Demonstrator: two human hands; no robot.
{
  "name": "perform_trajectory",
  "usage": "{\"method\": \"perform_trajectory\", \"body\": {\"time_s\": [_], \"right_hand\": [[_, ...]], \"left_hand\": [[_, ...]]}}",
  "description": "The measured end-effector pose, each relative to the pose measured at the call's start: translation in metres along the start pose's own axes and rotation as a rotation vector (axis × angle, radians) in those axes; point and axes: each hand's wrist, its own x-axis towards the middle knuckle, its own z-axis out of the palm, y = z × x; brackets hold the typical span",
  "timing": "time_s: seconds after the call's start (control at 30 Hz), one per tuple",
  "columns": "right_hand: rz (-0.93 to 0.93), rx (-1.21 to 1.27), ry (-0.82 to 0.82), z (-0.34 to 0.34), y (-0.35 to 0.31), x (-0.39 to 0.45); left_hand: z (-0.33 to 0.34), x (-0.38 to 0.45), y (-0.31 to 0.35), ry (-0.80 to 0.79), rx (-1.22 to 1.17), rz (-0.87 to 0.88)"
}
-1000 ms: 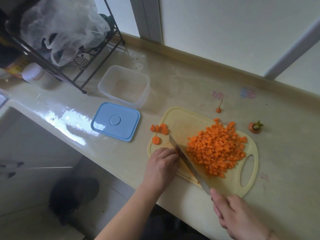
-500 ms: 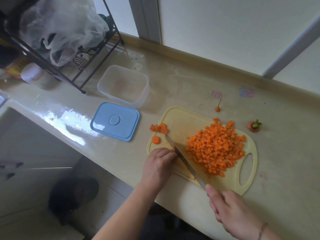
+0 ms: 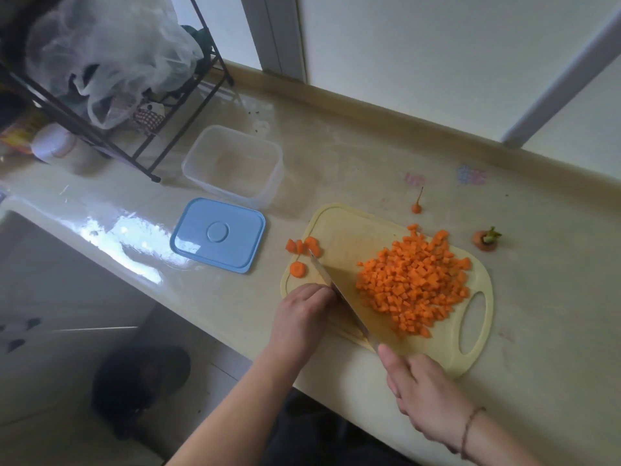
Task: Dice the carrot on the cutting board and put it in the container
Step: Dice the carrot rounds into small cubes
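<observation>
A heap of diced carrot covers the right half of the pale yellow cutting board. A few thicker carrot slices lie at the board's left edge. My right hand grips the handle of a knife, whose blade slants across the board with its tip near the slices. My left hand rests curled on the board's near left corner, pressed against the blade; whatever lies under its fingers is hidden. The clear plastic container stands empty behind the board to the left.
The container's blue lid lies flat in front of it. A carrot tip and a carrot top sit on the beige counter behind the board. A black wire rack with plastic bags stands far left; the counter's front edge runs under my arms.
The knife has slid slightly leftward, its tip now closer to the carrot slices. Both hands have shifted a little with it; the diced heap is unchanged.
</observation>
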Motion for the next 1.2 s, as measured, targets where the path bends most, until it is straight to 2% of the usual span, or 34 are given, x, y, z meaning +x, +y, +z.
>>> {"method": "perform_trajectory", "body": {"time_s": [0.23, 0.37, 0.43, 0.53, 0.6, 0.67, 0.8, 0.87, 0.93, 1.2], "right_hand": [[0.031, 0.082, -0.029, -0.008, 0.001, -0.011], [-0.023, 0.025, 0.029, -0.009, 0.012, -0.016], [-0.07, -0.062, 0.084, -0.009, 0.021, -0.016], [-0.149, -0.152, 0.123, -0.008, 0.035, -0.016], [-0.184, -0.247, 0.117, -0.008, 0.039, -0.016], [-0.19, -0.357, 0.124, -0.01, 0.036, -0.018], [-0.203, -0.567, 0.148, -0.013, 0.028, -0.018], [-0.207, -0.615, 0.138, -0.014, 0.025, -0.019], [-0.213, -0.634, 0.142, -0.015, 0.024, -0.02], [-0.228, -0.642, 0.15, -0.016, 0.022, -0.024]], "left_hand": [[-0.004, 0.0, 0.003, -0.006, -0.016, -0.016], [-0.011, -0.003, -0.004, -0.009, -0.047, 0.041], [-0.02, -0.005, -0.006, 0.105, -0.047, 0.045], [-0.045, -0.001, 0.002, 0.357, -0.093, -0.14], [-0.065, 0.012, 0.009, 0.367, -0.117, -0.194], [-0.08, 0.034, 0.012, 0.13, -0.147, -0.177], [-0.08, 0.073, 0.011, -0.576, 0.02, -0.14], [-0.072, 0.084, 0.011, -0.774, 0.101, -0.173], [-0.066, 0.089, 0.011, -0.871, 0.116, -0.188], [-0.06, 0.094, 0.011, -0.973, 0.037, -0.141]]}}
